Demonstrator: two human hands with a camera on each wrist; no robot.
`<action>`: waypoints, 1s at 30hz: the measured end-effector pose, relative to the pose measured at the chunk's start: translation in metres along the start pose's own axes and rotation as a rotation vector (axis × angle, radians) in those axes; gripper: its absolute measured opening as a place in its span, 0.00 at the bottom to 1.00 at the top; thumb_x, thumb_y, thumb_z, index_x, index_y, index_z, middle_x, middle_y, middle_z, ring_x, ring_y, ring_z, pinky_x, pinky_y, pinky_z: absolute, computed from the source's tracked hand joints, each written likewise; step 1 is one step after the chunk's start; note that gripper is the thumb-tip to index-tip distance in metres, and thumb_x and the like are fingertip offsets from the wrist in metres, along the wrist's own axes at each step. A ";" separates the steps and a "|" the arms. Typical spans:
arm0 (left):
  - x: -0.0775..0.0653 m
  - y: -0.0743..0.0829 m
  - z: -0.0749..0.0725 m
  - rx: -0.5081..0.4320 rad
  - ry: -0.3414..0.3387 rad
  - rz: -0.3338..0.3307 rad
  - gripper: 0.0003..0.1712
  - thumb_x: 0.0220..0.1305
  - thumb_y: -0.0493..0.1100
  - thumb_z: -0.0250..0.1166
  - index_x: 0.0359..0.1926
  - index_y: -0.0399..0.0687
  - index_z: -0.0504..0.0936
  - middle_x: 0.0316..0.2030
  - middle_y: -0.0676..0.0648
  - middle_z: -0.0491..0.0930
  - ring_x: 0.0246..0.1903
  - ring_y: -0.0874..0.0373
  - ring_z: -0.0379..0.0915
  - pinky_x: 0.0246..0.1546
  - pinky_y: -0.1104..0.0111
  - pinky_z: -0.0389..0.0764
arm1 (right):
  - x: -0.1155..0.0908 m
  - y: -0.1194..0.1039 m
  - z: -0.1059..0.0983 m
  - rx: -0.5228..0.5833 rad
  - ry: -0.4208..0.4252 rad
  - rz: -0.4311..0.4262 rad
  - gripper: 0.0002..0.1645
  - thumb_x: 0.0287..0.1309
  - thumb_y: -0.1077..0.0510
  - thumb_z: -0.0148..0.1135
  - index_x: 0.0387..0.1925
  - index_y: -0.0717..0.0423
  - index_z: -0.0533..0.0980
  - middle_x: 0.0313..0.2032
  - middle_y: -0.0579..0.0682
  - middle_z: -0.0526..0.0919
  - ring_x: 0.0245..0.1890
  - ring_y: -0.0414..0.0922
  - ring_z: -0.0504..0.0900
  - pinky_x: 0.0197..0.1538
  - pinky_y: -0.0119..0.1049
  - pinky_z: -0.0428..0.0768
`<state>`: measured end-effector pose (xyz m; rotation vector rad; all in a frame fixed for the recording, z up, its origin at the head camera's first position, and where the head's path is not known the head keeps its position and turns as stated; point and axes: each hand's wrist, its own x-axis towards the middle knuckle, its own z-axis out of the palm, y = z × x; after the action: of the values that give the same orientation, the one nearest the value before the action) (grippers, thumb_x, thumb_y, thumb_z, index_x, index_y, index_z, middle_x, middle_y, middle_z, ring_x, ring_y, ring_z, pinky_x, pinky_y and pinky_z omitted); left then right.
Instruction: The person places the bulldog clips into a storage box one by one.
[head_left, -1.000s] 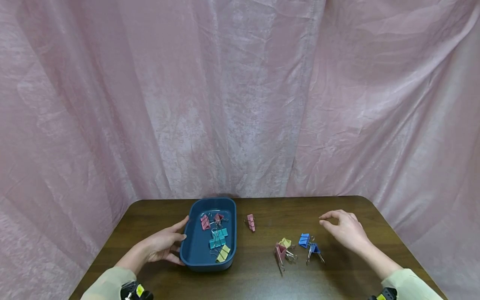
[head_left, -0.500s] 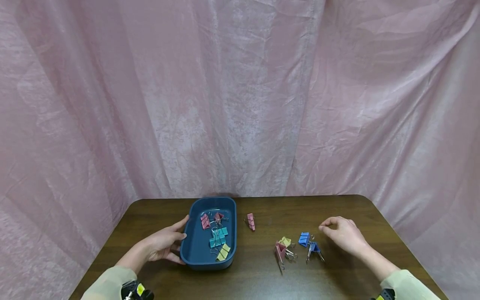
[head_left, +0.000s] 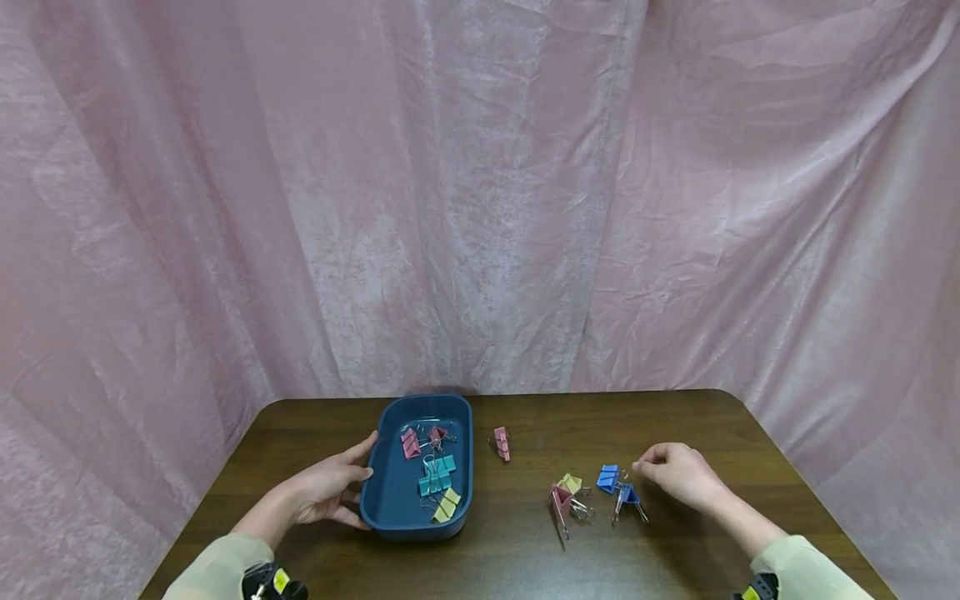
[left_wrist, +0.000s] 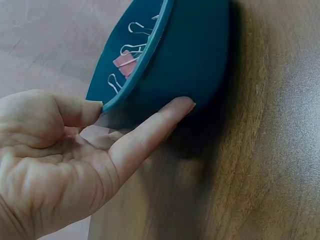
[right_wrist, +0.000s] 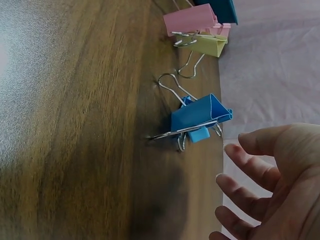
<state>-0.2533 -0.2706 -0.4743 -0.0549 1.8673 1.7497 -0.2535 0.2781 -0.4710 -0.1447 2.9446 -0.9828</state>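
My left hand (head_left: 326, 490) touches the left side of a dark blue tray (head_left: 416, 533). In the left wrist view its thumb meets the rim and a straight finger lies along the outer wall. Inside the tray are two pink binder clips (head_left: 410, 443), teal binder clips (head_left: 436, 476) and a yellow binder clip (head_left: 447, 505). My right hand (head_left: 686, 475) hovers just right of two blue binder clips (head_left: 608, 477). In the right wrist view nothing is between its loosely bent fingers, and a gap separates the fingertips from the blue clips (right_wrist: 197, 114).
A pink binder clip (head_left: 502, 443) lies right of the tray. A red-pink binder clip (head_left: 562, 502) and a yellow one (head_left: 571, 483) sit together left of the blue clips. A pink curtain (head_left: 480, 200) hangs behind the brown table (head_left: 517, 567).
My right hand has moved down and slightly left, closer to the blue binder clips, its thumb and forefinger drawing together. The left hand and the tray have stayed in place.
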 end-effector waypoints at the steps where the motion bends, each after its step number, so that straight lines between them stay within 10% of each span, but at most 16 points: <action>1: 0.000 0.000 0.000 0.000 0.000 0.000 0.41 0.81 0.37 0.45 0.83 0.56 0.34 0.67 0.18 0.54 0.52 0.30 0.77 0.41 0.36 0.82 | 0.000 0.000 0.001 0.001 -0.002 0.002 0.09 0.63 0.50 0.68 0.31 0.51 0.84 0.35 0.45 0.85 0.35 0.43 0.76 0.39 0.41 0.74; 30: -0.001 -0.001 0.000 0.003 -0.025 0.017 0.40 0.82 0.37 0.44 0.83 0.56 0.32 0.67 0.16 0.54 0.53 0.29 0.76 0.42 0.35 0.81 | 0.007 0.000 0.013 0.004 -0.006 0.054 0.11 0.58 0.49 0.72 0.26 0.50 0.83 0.29 0.42 0.83 0.30 0.43 0.74 0.33 0.39 0.72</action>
<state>-0.2517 -0.2713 -0.4749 -0.0152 1.8581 1.7509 -0.2600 0.2696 -0.4817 -0.0681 2.9246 -0.9789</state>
